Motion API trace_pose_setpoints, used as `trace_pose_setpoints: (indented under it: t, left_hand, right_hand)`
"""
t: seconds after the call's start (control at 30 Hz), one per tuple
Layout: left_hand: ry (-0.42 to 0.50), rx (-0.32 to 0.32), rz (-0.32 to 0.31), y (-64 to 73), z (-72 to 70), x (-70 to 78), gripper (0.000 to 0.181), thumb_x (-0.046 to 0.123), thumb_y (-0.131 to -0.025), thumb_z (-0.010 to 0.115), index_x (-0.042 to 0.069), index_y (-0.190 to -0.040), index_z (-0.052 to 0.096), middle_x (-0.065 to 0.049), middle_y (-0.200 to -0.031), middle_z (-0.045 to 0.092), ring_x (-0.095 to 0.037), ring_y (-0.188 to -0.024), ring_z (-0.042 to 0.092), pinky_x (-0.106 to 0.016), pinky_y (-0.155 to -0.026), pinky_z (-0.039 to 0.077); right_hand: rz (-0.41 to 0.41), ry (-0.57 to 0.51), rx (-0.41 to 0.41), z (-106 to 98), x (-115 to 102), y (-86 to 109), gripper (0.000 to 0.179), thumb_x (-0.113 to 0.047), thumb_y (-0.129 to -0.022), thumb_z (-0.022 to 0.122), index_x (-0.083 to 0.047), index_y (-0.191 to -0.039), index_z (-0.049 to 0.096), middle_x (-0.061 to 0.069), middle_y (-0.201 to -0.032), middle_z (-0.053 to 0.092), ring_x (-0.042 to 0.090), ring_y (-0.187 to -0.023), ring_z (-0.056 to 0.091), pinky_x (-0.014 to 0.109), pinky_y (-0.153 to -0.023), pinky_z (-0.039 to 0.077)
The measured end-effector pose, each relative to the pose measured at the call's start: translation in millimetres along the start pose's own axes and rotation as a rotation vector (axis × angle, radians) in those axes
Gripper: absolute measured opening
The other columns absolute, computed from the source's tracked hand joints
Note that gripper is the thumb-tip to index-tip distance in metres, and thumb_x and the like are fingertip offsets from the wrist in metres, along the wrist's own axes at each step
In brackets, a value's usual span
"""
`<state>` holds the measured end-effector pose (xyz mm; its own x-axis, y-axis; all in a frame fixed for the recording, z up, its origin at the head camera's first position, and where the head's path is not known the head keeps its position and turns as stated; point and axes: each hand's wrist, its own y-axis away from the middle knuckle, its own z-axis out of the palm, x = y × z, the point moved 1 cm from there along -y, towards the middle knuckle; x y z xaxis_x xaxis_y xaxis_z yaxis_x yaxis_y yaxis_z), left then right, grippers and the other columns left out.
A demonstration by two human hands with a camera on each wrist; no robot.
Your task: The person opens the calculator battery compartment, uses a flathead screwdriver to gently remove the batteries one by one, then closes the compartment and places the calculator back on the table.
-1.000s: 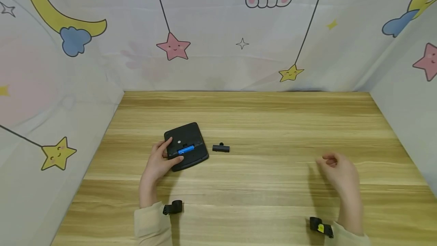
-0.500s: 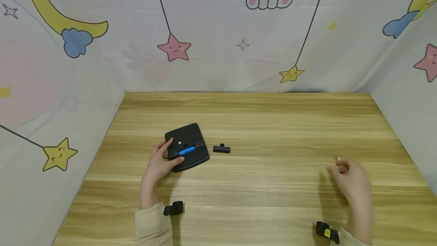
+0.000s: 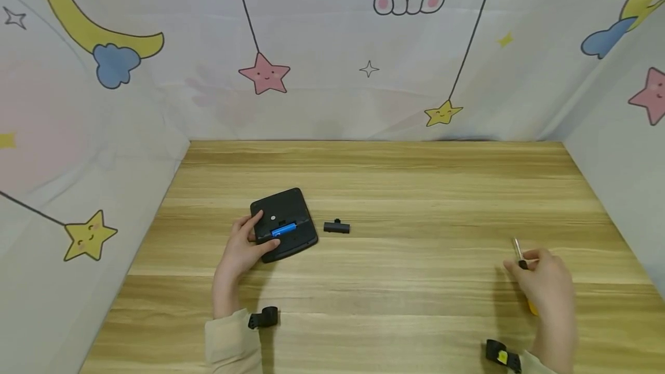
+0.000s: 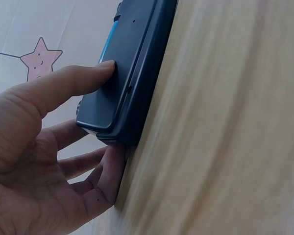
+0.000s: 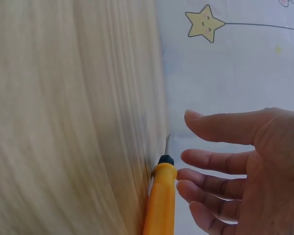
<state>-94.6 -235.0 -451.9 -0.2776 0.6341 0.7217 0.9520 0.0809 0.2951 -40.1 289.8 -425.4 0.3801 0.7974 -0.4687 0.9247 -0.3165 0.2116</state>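
On the left of the table, in the head view, my left hand [image 3: 243, 250] grips the near-left side of a black device [image 3: 286, 201], which looks like a calculator lying face down. Its thumb presses the back, as the left wrist view shows, with other fingers at the edge. A blue battery [image 3: 284, 229] sits in the device's uncovered slot. Just right of it lies a small black battery cover [image 3: 336, 227]. My right hand [image 3: 545, 281] is beside a screwdriver [image 5: 161, 200] with a yellow handle; fingers spread, not wrapped round it. In the head view the hand hides much of the handle.
The wooden table [image 3: 395, 183] is bounded by white cloth walls [image 3: 322, 27] with printed stars and moons at the back and sides. A black camera mount is on each wrist, left mount [image 3: 264, 317] and right mount [image 3: 503, 355].
My right hand has moved right and nearer to me, and the screwdriver's shaft and part of its handle now show beside it. The left hand and the device stay as they were.
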Motion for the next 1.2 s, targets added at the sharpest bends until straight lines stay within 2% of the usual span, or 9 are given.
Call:
trace_pose_setpoints:
  t: [0.3,0.47,0.6,0.7,0.9,1.2]
  left_hand:
    - [0.003,-0.001,0.000,-0.6,0.0,-1.8,0.082,0.027,-0.087,0.070,0.016,-0.154,0.025,-0.021,-0.158,0.013,-0.037,-0.120,0.041,-0.049,-0.096,0.042]
    - [0.000,0.000,0.002,-0.7,0.0,-1.1,0.082,0.027,-0.087,0.070,0.016,-0.154,0.025,-0.021,-0.158,0.013,-0.037,-0.120,0.041,-0.049,-0.096,0.041]
    - [0.002,0.003,0.002,-0.4,0.2,-0.6,0.082,0.027,-0.087,0.070,0.015,-0.154,0.025,-0.021,-0.158,0.014,-0.037,-0.120,0.041,-0.050,-0.097,0.041]
    - [0.006,0.004,0.000,-0.3,0.2,-0.2,0.082,0.027,-0.087,0.070,0.015,-0.154,0.025,-0.020,-0.158,0.014,-0.037,-0.121,0.041,-0.050,-0.097,0.041]
    - [0.006,0.003,0.006,-0.2,-0.3,-0.1,0.082,0.026,-0.087,0.070,0.015,-0.154,0.025,-0.021,-0.158,0.013,-0.038,-0.121,0.041,-0.051,-0.098,0.041]
    - [0.002,0.008,0.009,-0.7,-0.5,0.2,0.082,0.026,-0.086,0.070,0.014,-0.153,0.025,-0.021,-0.158,0.014,-0.037,-0.120,0.042,-0.050,-0.097,0.041]
  right_hand:
    - [0.078,0.020,-0.043,-2,7,-0.1,0.063,-0.037,-0.091,0.062,0.016,-0.121,0.045,0.039,-0.113,0.055,0.052,-0.099,0.053,0.052,-0.075,0.044]
    - [0.131,0.053,-0.111,-2,13,-0.4,0.065,-0.044,-0.088,0.063,0.014,-0.114,0.048,0.037,-0.109,0.056,0.047,-0.092,0.056,0.048,-0.073,0.043]
    - [0.139,0.079,-0.163,-2,15,-0.6,0.068,-0.048,-0.088,0.061,0.014,-0.112,0.049,0.032,-0.102,0.058,0.037,-0.083,0.055,0.042,-0.067,0.043]
    - [0.143,0.089,-0.167,-2,16,-0.6,0.067,-0.049,-0.089,0.060,0.014,-0.111,0.050,0.030,-0.099,0.059,0.034,-0.080,0.055,0.038,-0.064,0.042]
    - [0.142,0.100,-0.175,-1,19,-1.2,0.067,-0.052,-0.091,0.055,0.012,-0.110,0.050,0.030,-0.099,0.058,0.037,-0.082,0.056,0.041,-0.064,0.043]
    - [0.120,0.119,-0.189,-1,23,-4.7,0.057,-0.049,-0.093,0.051,0.007,-0.102,0.056,0.022,-0.086,0.058,0.034,-0.078,0.054,0.037,-0.059,0.040]
